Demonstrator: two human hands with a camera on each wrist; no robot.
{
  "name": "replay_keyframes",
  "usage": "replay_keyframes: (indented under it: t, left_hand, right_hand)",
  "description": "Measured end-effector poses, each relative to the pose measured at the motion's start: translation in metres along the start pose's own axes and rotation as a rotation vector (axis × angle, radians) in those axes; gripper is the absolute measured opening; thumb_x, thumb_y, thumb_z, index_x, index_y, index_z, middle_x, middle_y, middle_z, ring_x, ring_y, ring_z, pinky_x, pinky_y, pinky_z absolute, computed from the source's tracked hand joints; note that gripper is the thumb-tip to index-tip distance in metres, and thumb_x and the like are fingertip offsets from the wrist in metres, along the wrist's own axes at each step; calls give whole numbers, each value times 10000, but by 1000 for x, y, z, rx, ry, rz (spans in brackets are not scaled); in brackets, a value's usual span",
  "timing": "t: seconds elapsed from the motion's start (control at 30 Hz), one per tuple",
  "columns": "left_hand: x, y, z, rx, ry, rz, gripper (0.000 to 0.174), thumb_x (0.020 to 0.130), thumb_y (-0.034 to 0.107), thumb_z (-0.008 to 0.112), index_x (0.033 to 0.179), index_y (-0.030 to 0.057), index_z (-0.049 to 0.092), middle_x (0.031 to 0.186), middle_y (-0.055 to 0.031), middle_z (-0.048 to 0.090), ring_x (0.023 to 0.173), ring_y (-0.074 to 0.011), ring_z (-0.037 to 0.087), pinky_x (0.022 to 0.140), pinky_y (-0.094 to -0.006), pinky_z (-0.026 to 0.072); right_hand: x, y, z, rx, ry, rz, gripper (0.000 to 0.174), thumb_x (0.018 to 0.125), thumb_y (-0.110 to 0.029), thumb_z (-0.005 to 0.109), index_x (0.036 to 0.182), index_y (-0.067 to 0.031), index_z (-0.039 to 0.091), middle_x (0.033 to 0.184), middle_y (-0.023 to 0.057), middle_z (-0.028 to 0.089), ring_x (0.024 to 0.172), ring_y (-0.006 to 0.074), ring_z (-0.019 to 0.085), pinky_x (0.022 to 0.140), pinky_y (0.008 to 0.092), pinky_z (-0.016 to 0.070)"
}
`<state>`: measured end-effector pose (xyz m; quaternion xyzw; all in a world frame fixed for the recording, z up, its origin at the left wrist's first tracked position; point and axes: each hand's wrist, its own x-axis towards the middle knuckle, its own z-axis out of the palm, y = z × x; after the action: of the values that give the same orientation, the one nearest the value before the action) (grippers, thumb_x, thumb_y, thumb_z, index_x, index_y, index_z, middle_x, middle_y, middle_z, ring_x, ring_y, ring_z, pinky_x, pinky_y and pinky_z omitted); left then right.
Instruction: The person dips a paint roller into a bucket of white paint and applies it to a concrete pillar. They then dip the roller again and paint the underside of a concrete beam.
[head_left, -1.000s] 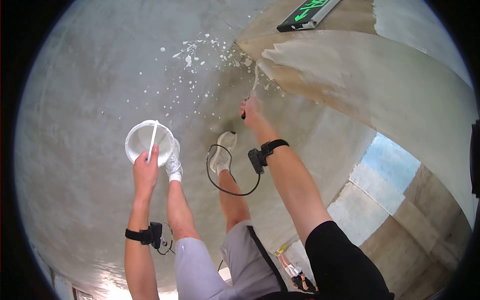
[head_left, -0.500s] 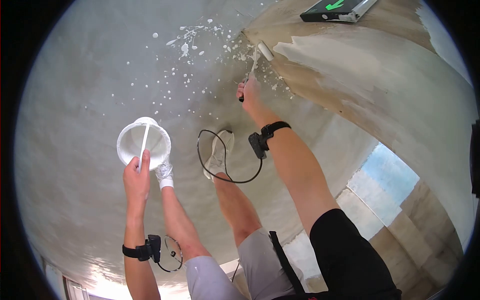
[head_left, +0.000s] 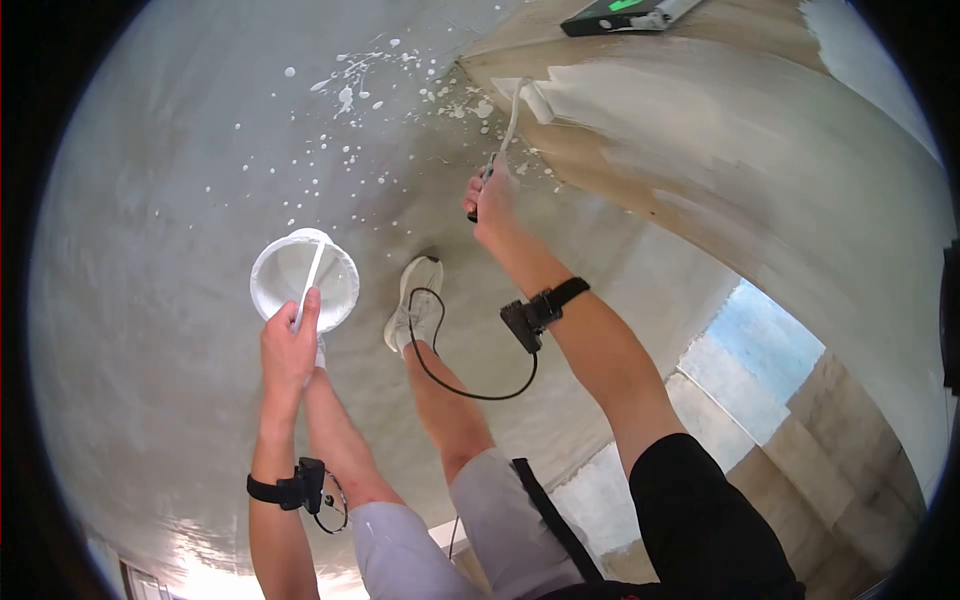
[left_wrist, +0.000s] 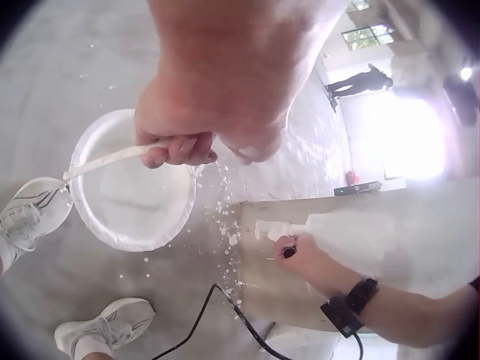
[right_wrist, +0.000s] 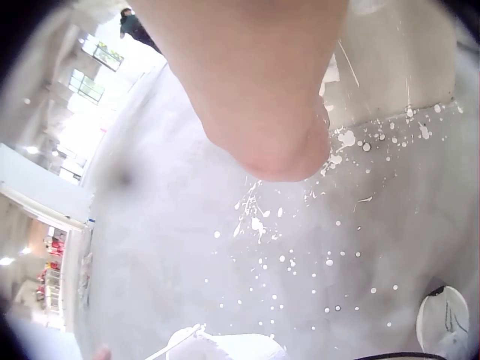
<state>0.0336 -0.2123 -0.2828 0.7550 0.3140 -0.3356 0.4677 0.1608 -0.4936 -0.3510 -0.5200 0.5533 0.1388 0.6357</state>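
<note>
My left hand (head_left: 289,345) grips the white handle strap (head_left: 314,272) of a white bucket (head_left: 262,282), which hangs in front of the left leg. In the left wrist view the fingers (left_wrist: 180,150) curl round that strap and the bucket (left_wrist: 142,217) shows pale inside. My right hand (head_left: 492,200) holds the dark handle of a paint roller, whose white roller head (head_left: 537,102) touches the brown wall surface near its lower corner. In the right wrist view the forearm and hand (right_wrist: 277,150) hide the roller.
White paint drops (head_left: 346,97) are scattered over the grey floor. A dark sign with a green mark (head_left: 625,14) is at the top. A black cable (head_left: 470,395) loops from the right wrist camera past a shoe (head_left: 415,300). A distant person (left_wrist: 364,81) shows in the left wrist view.
The roller head, out of clear sight at first, now lies against the wall, slightly further along it. The bucket swung left, then back right, still held.
</note>
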Motion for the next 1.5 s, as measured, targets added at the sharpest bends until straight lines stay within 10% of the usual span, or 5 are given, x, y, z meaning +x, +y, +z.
replay_keyframes:
  t: [0.87, 1.5]
  left_hand:
    - [-21, 10, -63, 49, 79, 87, 637, 910, 510, 549, 611, -25, 377, 539, -122, 350, 558, -186, 292, 505, -376, 317]
    - [-9, -21, -49, 14, 41, 39, 624, 903, 496, 564, 609, -22, 376, 525, -133, 348, 537, -201, 277, 488, -387, 304]
  right_hand:
    - [-283, -150, -113, 83, -33, -158, 406, 980, -491, 397, 828, -121, 468, 561, -52, 345, 369, 52, 272, 329, 207, 220]
    - [-102, -57, -3, -12, -68, -10, 412, 963, -519, 413, 804, -140, 440, 566, -49, 356, 404, 73, 298, 362, 235, 237]
